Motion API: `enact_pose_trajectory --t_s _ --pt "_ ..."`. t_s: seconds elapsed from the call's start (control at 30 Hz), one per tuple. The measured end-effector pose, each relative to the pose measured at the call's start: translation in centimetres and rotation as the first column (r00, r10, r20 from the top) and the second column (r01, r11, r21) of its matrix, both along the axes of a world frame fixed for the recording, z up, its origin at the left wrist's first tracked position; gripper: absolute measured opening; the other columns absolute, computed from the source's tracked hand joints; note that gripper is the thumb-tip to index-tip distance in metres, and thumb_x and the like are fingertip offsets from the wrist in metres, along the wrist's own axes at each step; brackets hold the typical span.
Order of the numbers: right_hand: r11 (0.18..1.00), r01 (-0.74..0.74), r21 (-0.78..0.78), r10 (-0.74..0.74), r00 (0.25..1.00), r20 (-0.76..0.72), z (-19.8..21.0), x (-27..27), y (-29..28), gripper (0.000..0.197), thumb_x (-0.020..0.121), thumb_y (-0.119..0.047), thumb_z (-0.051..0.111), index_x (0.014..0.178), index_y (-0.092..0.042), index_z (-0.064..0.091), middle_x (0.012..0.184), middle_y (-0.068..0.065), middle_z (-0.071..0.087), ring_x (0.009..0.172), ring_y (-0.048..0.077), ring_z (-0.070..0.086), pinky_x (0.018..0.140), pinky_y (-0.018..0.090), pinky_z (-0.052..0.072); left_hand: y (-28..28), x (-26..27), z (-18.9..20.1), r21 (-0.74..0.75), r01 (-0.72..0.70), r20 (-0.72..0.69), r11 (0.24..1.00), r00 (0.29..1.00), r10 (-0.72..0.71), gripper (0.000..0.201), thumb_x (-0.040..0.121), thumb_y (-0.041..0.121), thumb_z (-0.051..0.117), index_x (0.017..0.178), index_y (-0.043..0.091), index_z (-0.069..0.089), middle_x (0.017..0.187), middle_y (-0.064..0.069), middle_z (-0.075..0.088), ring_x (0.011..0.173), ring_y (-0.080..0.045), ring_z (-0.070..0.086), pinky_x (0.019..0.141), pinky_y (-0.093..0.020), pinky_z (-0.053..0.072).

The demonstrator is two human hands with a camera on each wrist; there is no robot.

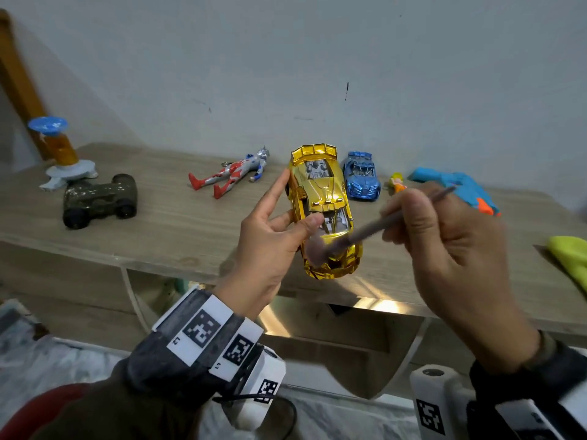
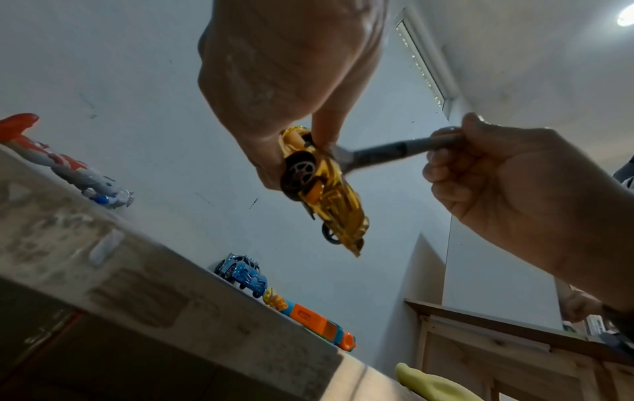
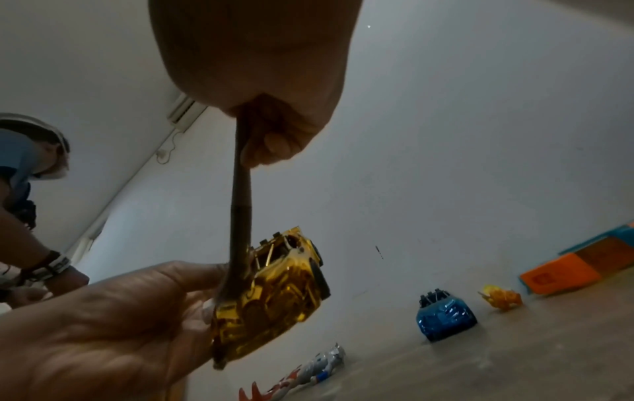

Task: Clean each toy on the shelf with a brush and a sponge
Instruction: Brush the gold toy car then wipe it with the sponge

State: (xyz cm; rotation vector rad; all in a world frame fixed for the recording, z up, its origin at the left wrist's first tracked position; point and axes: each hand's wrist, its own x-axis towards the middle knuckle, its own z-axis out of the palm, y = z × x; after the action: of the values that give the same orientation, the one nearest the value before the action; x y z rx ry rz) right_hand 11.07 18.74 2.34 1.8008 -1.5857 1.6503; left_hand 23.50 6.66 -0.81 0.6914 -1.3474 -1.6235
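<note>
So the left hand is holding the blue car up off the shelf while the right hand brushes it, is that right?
Not quite: the left hand holds the gold car, not the blue car, which sits on the shelf. The head view shows it. The right hand does brush it with the brush.

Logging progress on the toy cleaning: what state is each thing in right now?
gold car: held off the shelf by left hand
brush: gripped by right hand, bristles on car
blue car: upright on shelf
action figure: lying flat
green vehicle: on its wheels
</note>
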Motion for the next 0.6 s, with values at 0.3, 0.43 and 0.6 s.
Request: enact_pose_trajectory --t_s 0.3,0.43,0.6 --pt "0.995 -0.061 0.084 0.07 0.991 -0.113 0.1 0.8 0.2 0.03 0.095 -0.026 0.04 0.077 -0.021 0.065 0.066 -0.007 0.061 0.061 0.004 0.058 0.052 0.017 0.043 -0.5 0.0 -0.5 0.0 0.012 -0.037 1.0 0.999 -0.012 0.079 0.073 0.005 0.07 0.137 0.039 0.04 0.112 -0.01 0.07 0.092 -0.018 0.07 0.074 -0.033 0.059" --pt "0.999 -0.034 0.014 0.036 0.991 -0.126 0.1 1.2 0.3 0.032 0.095 -0.025 0.039 0.077 -0.018 0.064 0.065 -0.007 0.059 0.059 0.006 0.056 0.05 0.022 0.043 -0.8 0.0 -0.6 0.014 0.027 -0.044 1.0 0.999 -0.027 0.079 0.073 0.008 0.07 0.138 0.04 0.039 0.113 -0.012 0.069 0.099 -0.019 0.068 0.087 -0.039 0.054" --pt "0.999 0.048 -0.001 -0.048 0.993 -0.111 0.7 0.2 0.6 0.032 0.096 -0.025 0.037 0.075 -0.018 0.061 0.06 -0.004 0.057 0.058 0.007 0.056 0.049 0.02 0.04 -1.7 0.3 -0.9 0.082 0.124 -0.146 0.989 0.983 -0.111 0.072 0.082 0.003 0.057 0.14 0.039 0.033 0.108 -0.007 0.071 0.099 -0.017 0.068 0.076 -0.031 0.058"
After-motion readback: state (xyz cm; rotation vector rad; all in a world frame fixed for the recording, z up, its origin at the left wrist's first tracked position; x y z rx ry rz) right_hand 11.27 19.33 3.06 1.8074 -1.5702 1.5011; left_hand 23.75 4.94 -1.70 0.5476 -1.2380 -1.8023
